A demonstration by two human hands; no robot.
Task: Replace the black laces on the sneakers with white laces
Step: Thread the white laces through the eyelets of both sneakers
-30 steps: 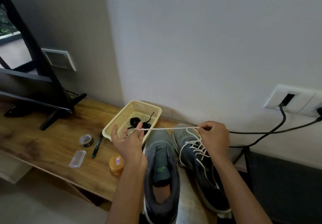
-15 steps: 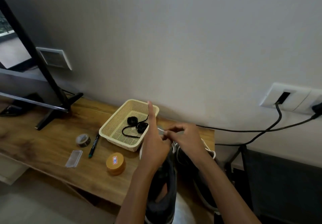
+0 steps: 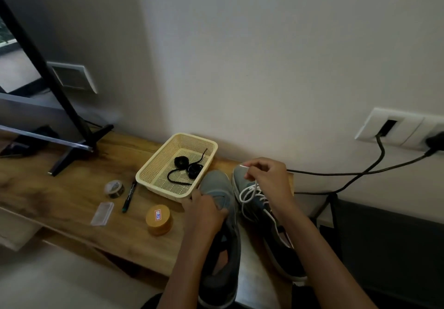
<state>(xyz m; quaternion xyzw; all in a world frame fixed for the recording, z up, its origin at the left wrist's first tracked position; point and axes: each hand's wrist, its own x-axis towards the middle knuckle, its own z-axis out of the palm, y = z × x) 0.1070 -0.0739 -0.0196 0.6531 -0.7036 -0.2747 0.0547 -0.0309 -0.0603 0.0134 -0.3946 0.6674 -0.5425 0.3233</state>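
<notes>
White lace point(image 3: 249, 194), thin and loose, criss-crosses the right grey sneaker point(image 3: 282, 258).
Right hand point(image 3: 266, 181) pinches its tip; left hand point(image 3: 204, 215) grips the other sneaker point(image 3: 216, 183).

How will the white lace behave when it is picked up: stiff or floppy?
Likely floppy: the white lace curves in loose loops over the right sneaker. Probably light too: the right hand holds its end in a fingertip pinch.

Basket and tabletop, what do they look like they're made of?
Basket: probably plastic, cream, matte; its walls are a fine moulded mesh. Tabletop: wood or wood-look laminate, brown with grain streaks and a slight sheen; cannot tell which.
</notes>
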